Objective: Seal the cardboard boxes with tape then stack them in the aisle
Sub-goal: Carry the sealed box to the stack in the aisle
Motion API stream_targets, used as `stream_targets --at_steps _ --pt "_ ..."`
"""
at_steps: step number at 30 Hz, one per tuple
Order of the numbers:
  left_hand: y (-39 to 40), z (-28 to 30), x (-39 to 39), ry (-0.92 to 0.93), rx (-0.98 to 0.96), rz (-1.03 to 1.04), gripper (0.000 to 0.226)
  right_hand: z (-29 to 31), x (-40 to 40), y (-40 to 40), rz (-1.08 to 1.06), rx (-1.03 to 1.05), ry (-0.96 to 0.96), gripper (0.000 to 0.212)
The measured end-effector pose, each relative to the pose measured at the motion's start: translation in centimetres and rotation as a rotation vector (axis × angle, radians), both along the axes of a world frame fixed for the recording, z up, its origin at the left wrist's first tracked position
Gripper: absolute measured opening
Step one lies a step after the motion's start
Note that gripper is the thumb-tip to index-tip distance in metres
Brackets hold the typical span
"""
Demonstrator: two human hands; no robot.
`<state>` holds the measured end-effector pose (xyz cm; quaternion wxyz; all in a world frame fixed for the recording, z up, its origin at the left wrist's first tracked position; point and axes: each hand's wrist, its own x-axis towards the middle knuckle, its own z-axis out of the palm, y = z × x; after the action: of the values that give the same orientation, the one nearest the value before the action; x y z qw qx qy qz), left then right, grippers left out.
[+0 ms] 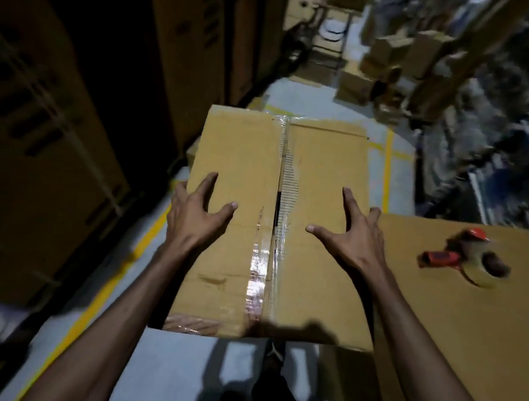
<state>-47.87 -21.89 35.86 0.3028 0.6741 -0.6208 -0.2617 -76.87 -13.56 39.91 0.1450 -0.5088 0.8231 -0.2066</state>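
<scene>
Both forearms reach forward from the bottom of the view, and the left hand (194, 208) and right hand (355, 233) sit on a cardboard box (244, 155), fingers spread — the left curls over its left edge, the right lies flat along its right side. Clear tape (257, 268) runs up the centre seam from the near end (it looks torn and patchy further up, so sealing looks only partly sound). To lift well, I'd say get the fingers under both side edges and keep the box level and close to the body. Just right, a tape dispenser (464, 259) lies on another flat cardboard surface (435, 319). Beyond, the grey aisle floor (297, 94) with yellow lines runs toward blurred stacked cartons (387, 53).
</scene>
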Motion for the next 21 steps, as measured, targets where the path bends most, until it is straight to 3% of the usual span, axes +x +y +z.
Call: stream_targets --at_steps 8,21 --pt "-6.7 -6.5 3.9 -0.026 0.113 0.261 0.080 -7.6 1.8 -16.7 0.332 0.107 -0.097 0.117" --pt "-22.6 -10.7 3.2 -0.010 0.208 0.504 0.081 -12.1 1.9 -42.5 0.630 0.191 -0.151 0.118"
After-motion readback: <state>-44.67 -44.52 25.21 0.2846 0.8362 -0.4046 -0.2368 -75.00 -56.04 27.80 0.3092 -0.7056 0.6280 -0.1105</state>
